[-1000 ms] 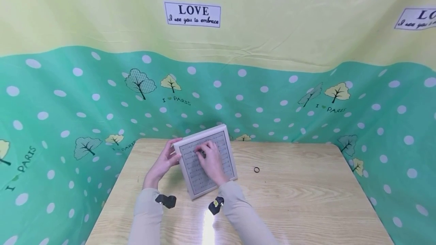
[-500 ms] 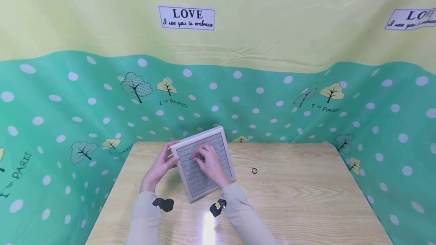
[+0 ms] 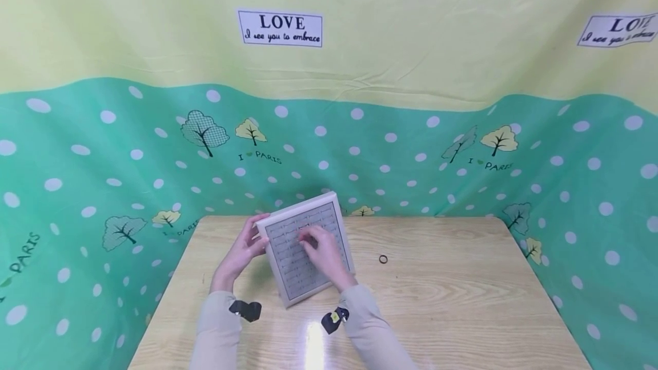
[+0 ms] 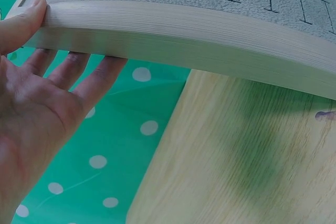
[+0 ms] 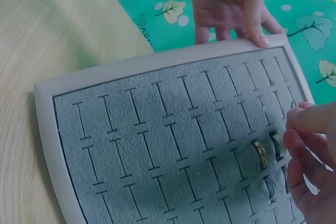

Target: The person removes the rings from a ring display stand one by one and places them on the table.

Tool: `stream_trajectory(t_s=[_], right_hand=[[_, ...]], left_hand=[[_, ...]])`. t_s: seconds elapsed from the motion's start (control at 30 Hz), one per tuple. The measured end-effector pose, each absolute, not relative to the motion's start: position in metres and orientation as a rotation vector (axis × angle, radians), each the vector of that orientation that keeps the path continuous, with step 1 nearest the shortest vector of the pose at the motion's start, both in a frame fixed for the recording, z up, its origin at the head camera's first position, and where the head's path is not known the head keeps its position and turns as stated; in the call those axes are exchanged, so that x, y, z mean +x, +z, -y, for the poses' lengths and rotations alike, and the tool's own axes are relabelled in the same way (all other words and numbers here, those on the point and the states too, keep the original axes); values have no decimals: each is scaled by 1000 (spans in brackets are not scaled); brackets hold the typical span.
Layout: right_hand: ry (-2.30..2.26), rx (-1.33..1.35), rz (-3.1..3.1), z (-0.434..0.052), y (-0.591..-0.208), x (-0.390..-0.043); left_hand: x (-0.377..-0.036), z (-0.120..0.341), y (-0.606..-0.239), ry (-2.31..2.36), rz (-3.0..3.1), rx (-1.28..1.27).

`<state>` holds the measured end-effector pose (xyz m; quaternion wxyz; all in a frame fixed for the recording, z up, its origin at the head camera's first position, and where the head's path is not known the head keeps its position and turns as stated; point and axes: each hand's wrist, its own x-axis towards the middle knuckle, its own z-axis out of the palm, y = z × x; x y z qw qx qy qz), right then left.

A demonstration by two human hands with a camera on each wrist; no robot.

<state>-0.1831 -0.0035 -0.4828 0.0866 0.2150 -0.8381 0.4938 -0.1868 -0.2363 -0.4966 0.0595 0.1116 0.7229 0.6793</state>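
A grey padded ring display board point(image 3: 293, 278) with a pale frame and rows of slits leans tilted above the table. My left hand point(image 3: 240, 253) grips its upper left corner, thumb on the frame's front and fingers behind, as the left wrist view shows. Over the board's face, my right hand point(image 3: 325, 253) pinches a small silver-coloured ring point(image 5: 294, 104) between thumb and fingertip; only part of the ring shows. Near these fingers in the right wrist view, a gold ring point(image 5: 260, 154), a dark ring point(image 5: 275, 145) and a silver-coloured ring point(image 5: 270, 188) sit in slits.
A dark ring point(image 3: 383, 259) lies on the wooden table point(image 3: 462, 290), right of the board. Green and yellow patterned cloth point(image 3: 390, 159) hangs behind the table and along both sides.
My right hand has shifted slightly right and down across the board's face, its fingertips leaving the upper left slits. My left hand keeps its grip on the corner. The head view has tilted slightly.
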Motion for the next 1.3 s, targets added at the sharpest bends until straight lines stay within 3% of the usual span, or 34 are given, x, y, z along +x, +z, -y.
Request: stream_trajectory(t_s=[1.3], right_hand=[[1679,296,2383,-53,-520,-191]], left_hand=[[-188,235,-496,2088,-2163,418]])
